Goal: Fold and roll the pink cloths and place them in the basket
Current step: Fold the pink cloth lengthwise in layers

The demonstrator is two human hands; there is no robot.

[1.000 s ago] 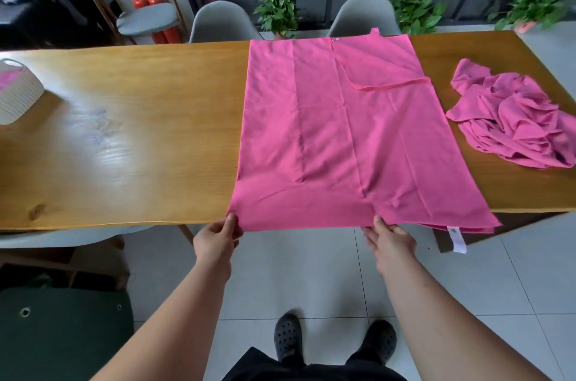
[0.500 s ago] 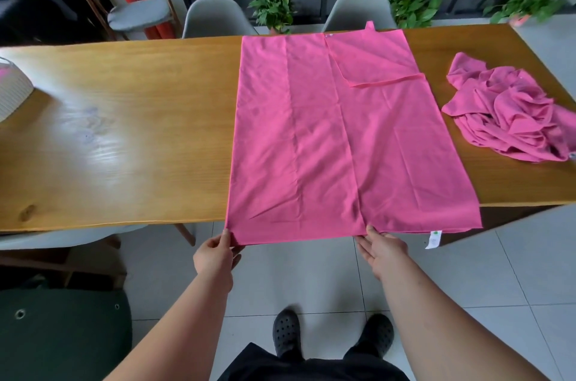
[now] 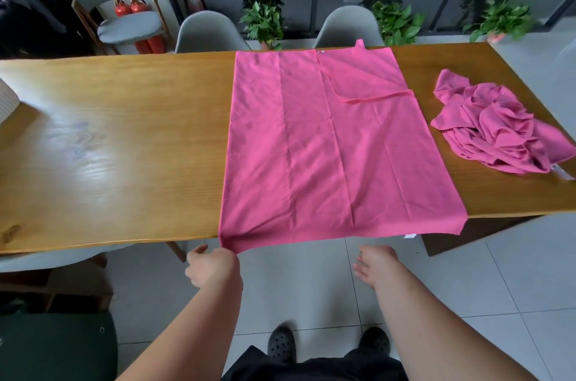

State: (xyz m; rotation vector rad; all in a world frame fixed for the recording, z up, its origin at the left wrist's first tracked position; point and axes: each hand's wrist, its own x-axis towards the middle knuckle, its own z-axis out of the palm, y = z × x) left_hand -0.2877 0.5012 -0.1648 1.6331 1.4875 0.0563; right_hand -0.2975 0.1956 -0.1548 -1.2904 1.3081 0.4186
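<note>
Two pink cloths lie on the desk (image 3: 109,147). The flat pink cloth (image 3: 327,147) is spread across the middle. Its far hem sits at the far rim, its near hem hangs just over the near rim, and a white tag (image 3: 410,236) shows beneath.

The left grip (image 3: 212,265) pinches the near-left corner. The right grip (image 3: 377,265) was on the near hem half a second ago and has let go. Its fingers are now relaxed, holding nothing, below the hem and apart from it.

Straightening looks finished; folding likely comes next, and nothing is rolled yet. A turned-back flap at the far right may spoil a clean fold.

The crumpled pink cloth (image 3: 498,128) waits to the right, near but apart. The white basket (image 3: 7,103) is only partly in view at the desk's left end, well apart. Grey chairs (image 3: 208,34) and potted plants (image 3: 265,19) stand beyond.
</note>
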